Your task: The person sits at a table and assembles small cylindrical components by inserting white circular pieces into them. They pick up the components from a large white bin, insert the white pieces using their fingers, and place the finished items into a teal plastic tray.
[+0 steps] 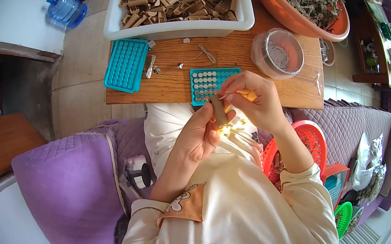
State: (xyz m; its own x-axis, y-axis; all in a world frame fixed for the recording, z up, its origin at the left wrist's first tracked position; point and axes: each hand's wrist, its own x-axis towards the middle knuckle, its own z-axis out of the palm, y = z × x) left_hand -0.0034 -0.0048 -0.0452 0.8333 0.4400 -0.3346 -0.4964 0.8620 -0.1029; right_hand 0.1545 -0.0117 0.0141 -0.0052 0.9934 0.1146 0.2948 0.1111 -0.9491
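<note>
Over my lap, my left hand (pixel 198 134) is closed round a short brown tube (pixel 219 110), which it holds roughly upright. My right hand (pixel 251 96) is pinched at the tube's upper end, on something too small to make out. Bright light with a yellow glint shows just below the tube. Right behind my hands, at the table's near edge, lies a small teal tray (pixel 228 70) with rows of round, coin-like discs in its left part. Some of the tray is hidden by my right hand.
A white bin (pixel 177 32) of brown pieces stands at the back. Left of it on the wooden table (pixel 169 83) lies another teal tray (pixel 125 66). A clear tub (pixel 277 54) and an orange basin (pixel 308 29) are to the right; a red basket (pixel 313 139) is beside my right arm.
</note>
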